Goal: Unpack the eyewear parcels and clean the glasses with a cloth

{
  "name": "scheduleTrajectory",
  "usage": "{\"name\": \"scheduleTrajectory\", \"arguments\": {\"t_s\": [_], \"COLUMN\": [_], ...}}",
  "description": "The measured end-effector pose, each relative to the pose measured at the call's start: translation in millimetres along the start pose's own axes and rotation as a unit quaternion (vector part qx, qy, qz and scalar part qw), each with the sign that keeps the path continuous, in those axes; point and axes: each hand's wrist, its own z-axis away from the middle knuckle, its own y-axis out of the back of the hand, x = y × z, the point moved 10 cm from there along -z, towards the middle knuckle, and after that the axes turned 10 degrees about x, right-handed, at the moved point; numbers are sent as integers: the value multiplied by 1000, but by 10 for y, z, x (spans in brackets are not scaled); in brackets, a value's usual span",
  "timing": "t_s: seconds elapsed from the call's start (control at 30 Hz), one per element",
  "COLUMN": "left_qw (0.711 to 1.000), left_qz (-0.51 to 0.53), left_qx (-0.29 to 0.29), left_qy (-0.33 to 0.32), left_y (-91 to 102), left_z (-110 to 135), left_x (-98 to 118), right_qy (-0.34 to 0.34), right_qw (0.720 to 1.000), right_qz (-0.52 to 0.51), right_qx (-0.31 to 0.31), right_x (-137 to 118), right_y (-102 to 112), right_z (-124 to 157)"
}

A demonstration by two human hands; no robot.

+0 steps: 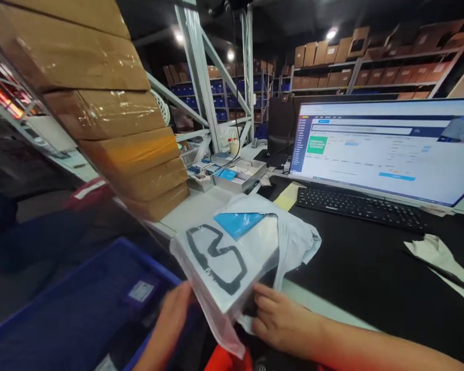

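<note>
A white box [232, 252] with a black goggle-shaped outline and a blue patch is tilted in front of me, its near end off the table edge. Thin clear plastic [220, 322] hangs loose below its near side. Around the far and right sides lies a torn white mailing bag [297, 237]. My left hand [178, 304] grips the box's left edge through the plastic, some fingers hidden and blurred. Curled at the near right corner, my right hand [276, 314] holds the box and bag edge.
A blue bin [100, 288] stands low on the left, below a stack of taped cartons [119, 139]. On the black desk mat [344, 273] are a keyboard [359, 206] and crumpled paper [441, 260]. Behind are a monitor [379, 149] and an open grey box [242, 175].
</note>
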Motion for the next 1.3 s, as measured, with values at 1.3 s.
{"name": "scheduleTrajectory", "arguments": {"t_s": [1.3], "left_qw": [938], "left_qz": [282], "left_qx": [-84], "left_qy": [181], "left_y": [-417], "left_z": [87], "left_x": [271], "right_qy": [-128], "right_qw": [984], "right_qz": [-7], "right_qx": [127], "right_x": [881], "right_y": [991], "right_z": [-75]}}
